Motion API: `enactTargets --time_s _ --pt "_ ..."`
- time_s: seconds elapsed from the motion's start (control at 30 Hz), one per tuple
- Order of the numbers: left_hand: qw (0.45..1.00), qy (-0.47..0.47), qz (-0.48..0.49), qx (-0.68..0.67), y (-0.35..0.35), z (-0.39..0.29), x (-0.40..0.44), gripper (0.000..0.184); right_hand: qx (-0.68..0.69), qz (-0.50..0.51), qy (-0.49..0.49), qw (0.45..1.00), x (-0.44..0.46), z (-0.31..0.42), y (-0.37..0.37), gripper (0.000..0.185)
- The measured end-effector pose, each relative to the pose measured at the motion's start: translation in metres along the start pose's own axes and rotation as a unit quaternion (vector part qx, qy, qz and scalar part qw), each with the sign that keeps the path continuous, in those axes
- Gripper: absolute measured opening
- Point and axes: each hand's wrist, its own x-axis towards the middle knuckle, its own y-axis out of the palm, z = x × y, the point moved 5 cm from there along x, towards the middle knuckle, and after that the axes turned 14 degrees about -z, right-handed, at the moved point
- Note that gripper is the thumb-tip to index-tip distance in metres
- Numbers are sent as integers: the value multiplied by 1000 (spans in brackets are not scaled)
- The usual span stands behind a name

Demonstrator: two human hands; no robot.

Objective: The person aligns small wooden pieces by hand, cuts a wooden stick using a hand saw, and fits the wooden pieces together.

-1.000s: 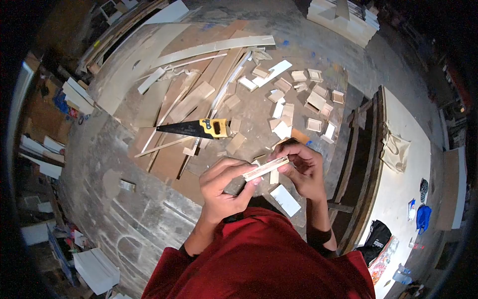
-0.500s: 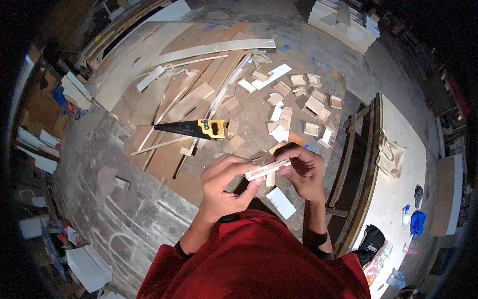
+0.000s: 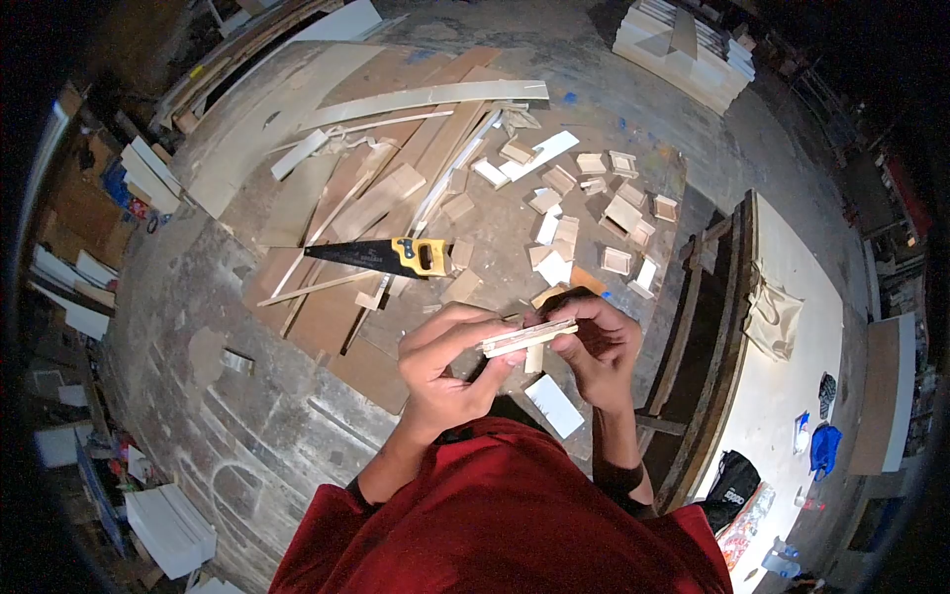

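Observation:
A small flat wooden piece (image 3: 527,338) with pale, layered edges is held edge-up between both hands, in front of the red shirt. Its left end is pinched by the thumb and fingers of my left hand (image 3: 445,366). The right end sits between the thumb and fingers of my right hand (image 3: 597,346). Below the hands on the board lies a white rectangular panel (image 3: 555,405). Beyond them is a handsaw (image 3: 376,256) with a yellow and black handle, its blade pointing left.
Several small wooden box-like pieces (image 3: 622,216) are scattered beyond my right hand. Long planks (image 3: 435,148) lie at the upper left. On the right stands a pale-topped bench (image 3: 782,381) with a cloth bag (image 3: 773,319). Stacked boards (image 3: 683,49) are at the top right.
The view has shifted slightly, so the saw, box pieces and bench appear a little farther left. Both hands keep their hold on the wooden piece, which has tilted slightly.

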Motion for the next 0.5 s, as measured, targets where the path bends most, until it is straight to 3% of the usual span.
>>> enactTargets --time_s 0.5 --pt "1000 14 -11 -5 0 -5 -1 22 -8 12 -15 1000 -1 1 -1 27"
